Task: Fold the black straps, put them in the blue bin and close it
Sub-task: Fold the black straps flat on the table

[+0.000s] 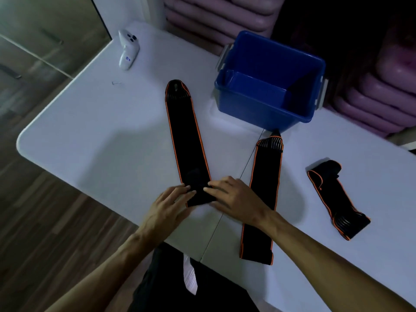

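Note:
Three black straps with orange edging lie on the white table (90, 136). The left strap (185, 136) stretches flat from the table's middle toward me. My left hand (171, 203) and my right hand (229, 197) both pinch its near end, which is turned over on itself. A second strap (263, 199) lies flat just right of my right hand, partly under my forearm. A third strap (335, 199) lies loosely folded at the right. The blue bin (265, 109) stands open at the back of the table, nothing visible inside. I see no lid.
A white handheld controller (127, 49) lies at the table's far left corner, with a small metal clip (116, 83) near it. Stacked pink mats (382, 93) fill the space behind the bin. The table's rounded edge drops to a wooden floor at the left.

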Action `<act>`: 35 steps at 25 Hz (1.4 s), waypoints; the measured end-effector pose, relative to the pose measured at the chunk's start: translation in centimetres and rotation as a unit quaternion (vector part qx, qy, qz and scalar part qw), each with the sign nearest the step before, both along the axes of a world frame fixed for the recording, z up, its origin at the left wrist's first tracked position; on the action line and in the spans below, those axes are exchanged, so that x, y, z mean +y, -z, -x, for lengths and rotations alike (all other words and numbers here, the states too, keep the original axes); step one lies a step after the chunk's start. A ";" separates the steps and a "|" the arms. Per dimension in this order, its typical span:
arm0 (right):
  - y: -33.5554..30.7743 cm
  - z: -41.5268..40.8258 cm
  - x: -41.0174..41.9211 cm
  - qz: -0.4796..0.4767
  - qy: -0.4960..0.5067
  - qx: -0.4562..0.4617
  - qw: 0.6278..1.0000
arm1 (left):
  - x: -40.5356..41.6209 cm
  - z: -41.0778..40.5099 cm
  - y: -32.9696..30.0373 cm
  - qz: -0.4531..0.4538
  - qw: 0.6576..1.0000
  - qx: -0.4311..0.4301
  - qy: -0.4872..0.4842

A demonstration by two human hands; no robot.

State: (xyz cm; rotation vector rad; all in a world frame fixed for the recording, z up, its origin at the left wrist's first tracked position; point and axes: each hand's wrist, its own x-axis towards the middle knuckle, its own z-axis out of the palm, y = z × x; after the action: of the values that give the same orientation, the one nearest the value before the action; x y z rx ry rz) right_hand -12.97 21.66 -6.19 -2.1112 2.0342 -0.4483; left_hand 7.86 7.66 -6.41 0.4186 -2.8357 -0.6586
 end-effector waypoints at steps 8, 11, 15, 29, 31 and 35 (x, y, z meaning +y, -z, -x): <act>-2.3 0.8 -5.2 -0.087 0.112 -0.202 0.969 | -2.4 3.6 -2.5 -0.251 0.948 0.012 -0.193; -2.7 1.2 -7.2 -0.127 0.168 -0.262 0.942 | -3.3 5.3 -2.5 -0.281 0.918 -0.007 -0.281; -2.4 1.0 -8.3 -0.107 0.192 -0.237 0.946 | -3.3 5.7 -2.0 -0.239 0.917 0.017 -0.319; -0.7 0.3 -5.0 -0.046 0.102 -0.025 0.993 | -4.4 2.1 0.2 0.010 0.997 0.014 -0.075; -0.5 0.6 -5.5 -0.033 0.093 -0.020 0.995 | -4.7 2.4 -0.5 -0.016 0.997 0.015 -0.077; -1.4 1.1 -6.7 -0.023 0.117 -0.119 0.986 | -6.3 3.5 -2.1 -0.129 0.987 -0.001 -0.099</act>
State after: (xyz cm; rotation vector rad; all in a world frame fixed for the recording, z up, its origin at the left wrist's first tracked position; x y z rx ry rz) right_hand -14.02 14.99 -4.75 -1.7053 2.1323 -0.6481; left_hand 4.37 1.32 -4.33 0.7330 -2.6693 -0.9838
